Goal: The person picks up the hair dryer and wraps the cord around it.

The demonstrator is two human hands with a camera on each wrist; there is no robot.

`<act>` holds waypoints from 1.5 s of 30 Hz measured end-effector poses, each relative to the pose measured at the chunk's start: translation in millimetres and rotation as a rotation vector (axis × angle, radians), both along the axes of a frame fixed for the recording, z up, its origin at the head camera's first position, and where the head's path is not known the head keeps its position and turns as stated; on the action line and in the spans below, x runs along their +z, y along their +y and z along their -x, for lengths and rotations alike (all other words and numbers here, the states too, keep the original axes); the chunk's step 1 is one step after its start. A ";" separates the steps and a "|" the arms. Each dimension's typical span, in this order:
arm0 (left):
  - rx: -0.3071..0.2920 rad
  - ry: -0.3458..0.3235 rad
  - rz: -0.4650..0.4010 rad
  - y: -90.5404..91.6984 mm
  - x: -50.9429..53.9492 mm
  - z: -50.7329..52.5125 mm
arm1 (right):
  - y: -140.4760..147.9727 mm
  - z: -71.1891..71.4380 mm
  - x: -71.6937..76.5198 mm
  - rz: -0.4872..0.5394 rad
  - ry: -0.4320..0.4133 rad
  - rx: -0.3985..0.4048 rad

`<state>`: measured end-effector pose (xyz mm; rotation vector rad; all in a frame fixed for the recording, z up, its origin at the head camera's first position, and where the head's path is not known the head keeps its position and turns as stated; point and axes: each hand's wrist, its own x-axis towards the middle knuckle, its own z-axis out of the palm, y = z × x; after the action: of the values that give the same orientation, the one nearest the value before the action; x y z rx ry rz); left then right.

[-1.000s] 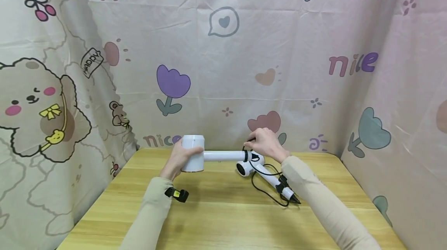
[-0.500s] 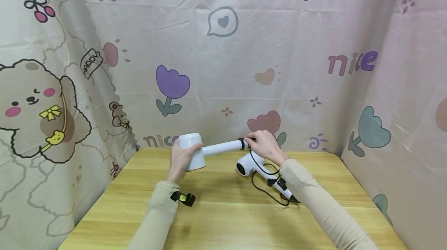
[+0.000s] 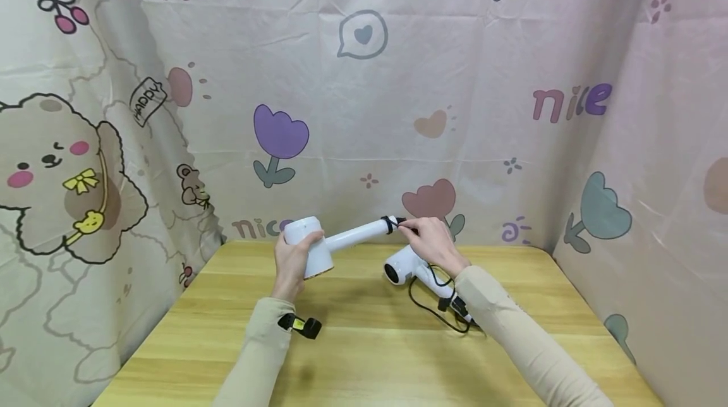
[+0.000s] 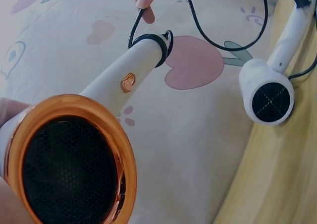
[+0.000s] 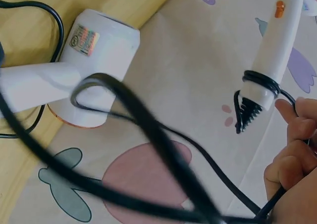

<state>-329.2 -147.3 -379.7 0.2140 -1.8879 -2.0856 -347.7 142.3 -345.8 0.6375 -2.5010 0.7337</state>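
Above the table [image 3: 364, 363], dryer handle [image 3: 357, 236] rising rightward, hands [image 3: 290, 265] [image 3: 434, 241] gripping its head [image 3: 318, 260] and cord [image 5: 262, 82]

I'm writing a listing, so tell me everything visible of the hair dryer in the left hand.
The hair dryer looks like glossy white plastic, with a stubby barrel and a long, straight handle. A coppery ring surrounds a dark mesh grille, and a small coppery button sits on the handle. Its black cord loops around the handle's end, beside a ribbed black sleeve. It tilts above the table, handle end raised. The left hand grips the barrel; the right hand pinches the cord.
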 end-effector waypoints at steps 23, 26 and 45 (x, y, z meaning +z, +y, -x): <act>-0.102 -0.147 -0.287 -8.4 2.9 -0.5 | 20.8 -2.6 -26.2 0.088 -0.114 0.153; -0.118 -0.146 -0.313 -8.5 3.1 0.2 | 25.2 -0.4 -27.9 0.090 -0.186 0.182; -0.440 -0.207 -0.281 -7.1 2.7 -5.4 | 55.8 28.8 -13.1 0.205 -0.526 0.149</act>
<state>-323.8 -154.4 -376.9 0.0835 -1.8791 -2.7209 -376.6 198.1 -358.9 0.6224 -2.8029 1.3424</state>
